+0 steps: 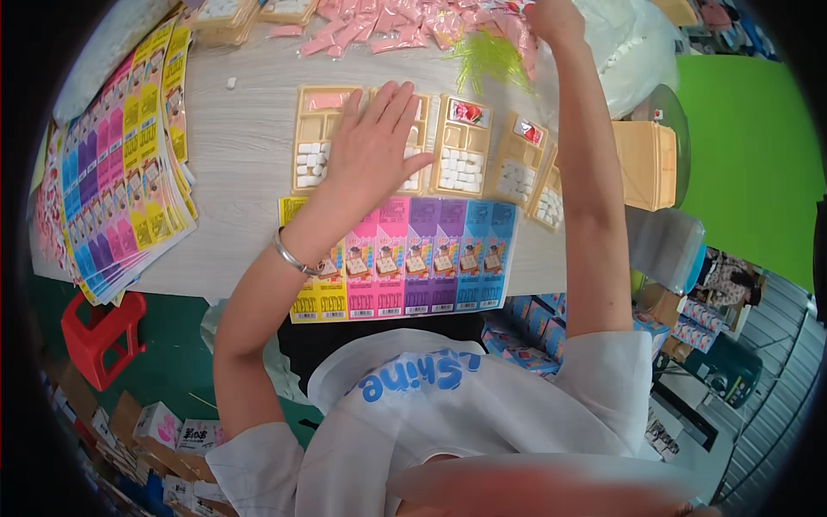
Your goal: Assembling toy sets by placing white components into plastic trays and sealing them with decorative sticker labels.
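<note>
My left hand (pixel 379 142) lies palm down with its fingers stretched over the beige plastic trays, hiding much of the second one. At the far edge, my right hand (pixel 556 21) reaches to the pink sachets (pixel 401 21); its fingertips are too cut off and small to read. The leftmost tray (pixel 297 129) has a pink sachet and white pieces (pixel 312 164). The third tray (pixel 438 142) contains white pieces and a red-printed packet (pixel 466 112). Farther right, a tilted tray (pixel 504 155) bears a similar packet. Another tray (pixel 543 220) is partly under my right forearm.
A multicoloured printed card sheet (pixel 392 258) lies at the near table edge. Yellow-green plastic sticks (pixel 491 60) lie beyond the trays. Stacked printed sheets (pixel 129 164) stand left, with a red stool (pixel 103 340) below. Stacked beige trays (pixel 646 164) are on the right.
</note>
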`<state>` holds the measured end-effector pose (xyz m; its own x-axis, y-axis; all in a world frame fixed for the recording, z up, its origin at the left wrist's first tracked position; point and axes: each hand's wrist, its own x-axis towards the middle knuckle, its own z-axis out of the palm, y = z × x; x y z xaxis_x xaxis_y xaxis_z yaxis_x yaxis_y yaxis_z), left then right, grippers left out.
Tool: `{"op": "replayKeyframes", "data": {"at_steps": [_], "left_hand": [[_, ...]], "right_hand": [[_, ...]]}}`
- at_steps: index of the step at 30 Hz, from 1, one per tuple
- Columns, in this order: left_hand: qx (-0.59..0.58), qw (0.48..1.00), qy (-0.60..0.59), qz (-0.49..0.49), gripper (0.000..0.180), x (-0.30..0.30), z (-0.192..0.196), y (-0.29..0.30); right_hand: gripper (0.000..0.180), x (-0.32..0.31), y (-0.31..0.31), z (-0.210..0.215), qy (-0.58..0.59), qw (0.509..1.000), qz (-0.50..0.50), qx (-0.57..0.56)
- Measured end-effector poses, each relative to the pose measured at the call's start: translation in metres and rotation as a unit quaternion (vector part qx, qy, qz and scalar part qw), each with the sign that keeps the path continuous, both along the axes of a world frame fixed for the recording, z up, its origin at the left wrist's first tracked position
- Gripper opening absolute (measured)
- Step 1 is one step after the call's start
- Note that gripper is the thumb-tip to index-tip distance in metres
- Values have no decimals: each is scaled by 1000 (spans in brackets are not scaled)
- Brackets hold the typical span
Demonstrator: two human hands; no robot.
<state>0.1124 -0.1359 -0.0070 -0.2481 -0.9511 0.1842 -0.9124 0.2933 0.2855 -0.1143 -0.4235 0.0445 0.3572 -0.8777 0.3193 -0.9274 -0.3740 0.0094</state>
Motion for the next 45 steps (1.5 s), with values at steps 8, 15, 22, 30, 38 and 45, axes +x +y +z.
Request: {"op": "replayKeyframes", "data": {"at_steps": [8, 15, 22, 30, 38, 45], "left_hand": [[16, 999, 32, 24, 77, -11, 10, 7], [9, 998, 48, 43, 79, -12, 8, 13], [-101, 972, 145, 155, 62, 88, 14, 37], [-118, 953, 181, 213, 50, 115, 4, 52], [-148, 979, 130, 53, 30, 113, -6, 21], [-93, 992, -50, 69, 44, 94, 3, 30]], "right_hand": [[16, -11, -34, -27, 156, 987, 36, -5], [28, -5, 22, 28, 176, 980, -80, -50], [13, 97, 180, 10, -9, 981, 187, 56], [11, 169, 239, -31, -41, 985, 155, 60], [23, 164, 241, -31, 8, 974, 225, 21], [27, 149, 246, -32, -50, 972, 228, 14]]}}
